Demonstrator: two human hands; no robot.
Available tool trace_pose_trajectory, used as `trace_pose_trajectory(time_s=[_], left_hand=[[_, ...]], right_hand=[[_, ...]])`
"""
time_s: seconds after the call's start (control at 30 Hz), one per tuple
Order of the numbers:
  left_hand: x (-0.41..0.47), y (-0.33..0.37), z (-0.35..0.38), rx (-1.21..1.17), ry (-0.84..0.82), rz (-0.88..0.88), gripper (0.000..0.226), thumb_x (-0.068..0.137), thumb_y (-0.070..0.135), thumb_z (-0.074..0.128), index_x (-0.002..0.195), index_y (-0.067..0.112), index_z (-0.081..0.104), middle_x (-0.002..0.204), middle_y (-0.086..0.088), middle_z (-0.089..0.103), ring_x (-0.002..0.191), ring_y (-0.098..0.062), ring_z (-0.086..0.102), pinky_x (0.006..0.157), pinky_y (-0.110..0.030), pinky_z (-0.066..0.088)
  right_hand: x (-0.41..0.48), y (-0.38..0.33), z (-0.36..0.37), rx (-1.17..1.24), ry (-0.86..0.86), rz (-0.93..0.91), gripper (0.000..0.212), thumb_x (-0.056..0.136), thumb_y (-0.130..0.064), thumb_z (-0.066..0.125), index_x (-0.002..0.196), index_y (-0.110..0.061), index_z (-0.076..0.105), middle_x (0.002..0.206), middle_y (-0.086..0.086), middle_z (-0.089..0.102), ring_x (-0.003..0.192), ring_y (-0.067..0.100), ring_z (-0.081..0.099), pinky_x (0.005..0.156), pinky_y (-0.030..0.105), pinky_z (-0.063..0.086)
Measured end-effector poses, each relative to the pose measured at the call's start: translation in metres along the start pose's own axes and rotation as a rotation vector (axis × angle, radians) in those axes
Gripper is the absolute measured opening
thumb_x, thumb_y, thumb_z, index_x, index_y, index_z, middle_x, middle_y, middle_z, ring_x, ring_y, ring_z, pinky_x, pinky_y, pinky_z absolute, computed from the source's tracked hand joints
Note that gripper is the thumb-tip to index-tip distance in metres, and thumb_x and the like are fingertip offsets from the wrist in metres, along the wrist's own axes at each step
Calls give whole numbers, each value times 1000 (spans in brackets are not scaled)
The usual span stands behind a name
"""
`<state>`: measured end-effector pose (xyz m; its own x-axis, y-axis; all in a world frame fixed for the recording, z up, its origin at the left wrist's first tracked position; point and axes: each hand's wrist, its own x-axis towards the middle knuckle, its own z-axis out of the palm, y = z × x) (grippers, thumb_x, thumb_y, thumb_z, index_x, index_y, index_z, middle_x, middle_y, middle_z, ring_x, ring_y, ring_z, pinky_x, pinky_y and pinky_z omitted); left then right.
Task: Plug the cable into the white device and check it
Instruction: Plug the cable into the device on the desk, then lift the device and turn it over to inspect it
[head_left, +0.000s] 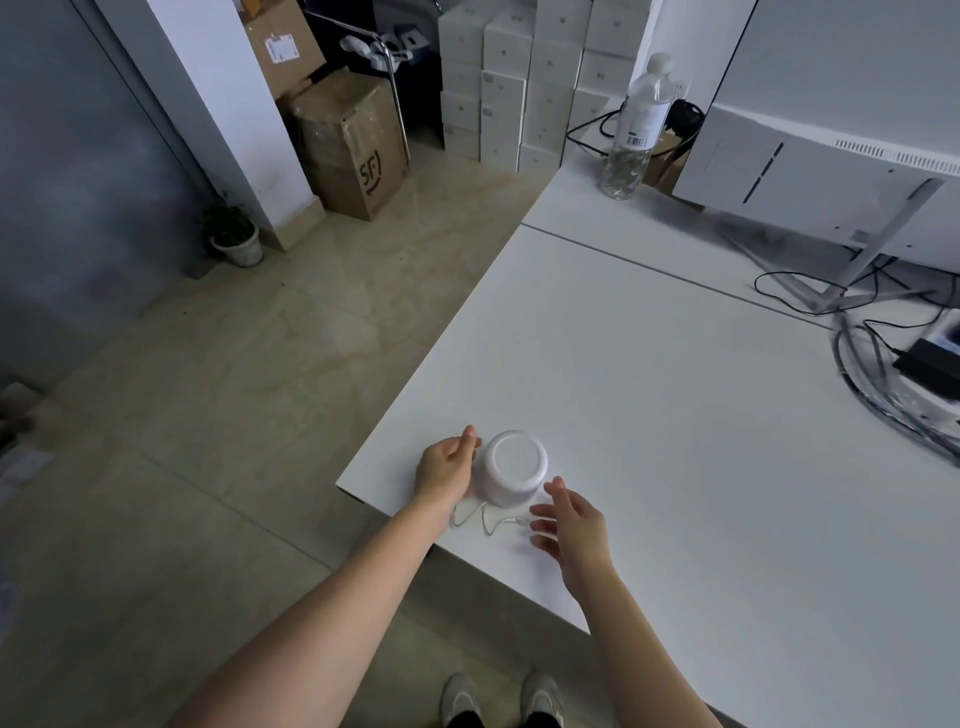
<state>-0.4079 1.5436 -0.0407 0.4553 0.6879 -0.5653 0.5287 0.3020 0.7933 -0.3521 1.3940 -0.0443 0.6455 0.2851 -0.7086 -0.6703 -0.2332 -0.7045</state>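
Cupping the white device (514, 467) from its left side, the left hand (445, 467) lies against the wall, fingers loosely curved, steadying rather than gripping it. The right hand (570, 522) hovers just right of the device, fingers spread, holding nothing; its fingertips reach toward the free end of the cable (491, 522), which lies looped on the desk (649, 415) in front of the device. Whether the other end is already seated cannot be told. Judging by this, the plugging step is only beginning: next comes pinching the connector, finding the port and lining it up.
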Motion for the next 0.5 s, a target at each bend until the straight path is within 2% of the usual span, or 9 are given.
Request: trace_pose_trajectory(time_s=[0.13, 0.2, 0.3, 0.4, 0.5], left_hand=[[-6, 6, 6, 124, -125, -54, 46, 91, 54, 36, 106, 21, 65, 113, -7, 65, 107, -26, 60, 94, -44, 52], [-9, 10, 8, 138, -168, -78, 50, 92, 55, 33, 118, 22, 60, 119, -6, 61, 112, -26, 57, 96, -43, 51], [-10, 13, 8, 159, -193, -85, 53, 92, 56, 32, 125, 22, 56, 126, -5, 59, 117, -25, 55, 101, -42, 47], [-11, 16, 9, 109, -194, -95, 53, 92, 55, 33, 127, 22, 55, 129, -6, 58, 118, -26, 55, 96, -39, 51], [-11, 19, 9, 38, -184, -83, 48, 93, 51, 36, 126, 21, 55, 127, -6, 58, 115, -26, 58, 90, -35, 54]], right_hand=[[-3, -16, 8, 7, -140, 104, 43, 93, -50, 41, 115, -14, 47, 97, 18, 57, 74, 30, 63, 59, 32, 56], [-3, -19, 11, -20, -166, 135, 46, 91, -56, 37, 117, -18, 44, 104, 17, 55, 78, 30, 66, 57, 30, 56], [-2, -21, 13, -8, -171, 144, 48, 91, -57, 37, 119, -19, 42, 114, 18, 51, 92, 33, 64, 58, 30, 56], [0, -23, 13, 33, -172, 134, 51, 92, -54, 37, 124, -16, 44, 121, 18, 48, 106, 37, 61, 65, 32, 56], [1, -25, 12, 55, -180, 105, 51, 93, -52, 38, 127, -16, 45, 125, 18, 49, 102, 35, 61, 70, 32, 55]])
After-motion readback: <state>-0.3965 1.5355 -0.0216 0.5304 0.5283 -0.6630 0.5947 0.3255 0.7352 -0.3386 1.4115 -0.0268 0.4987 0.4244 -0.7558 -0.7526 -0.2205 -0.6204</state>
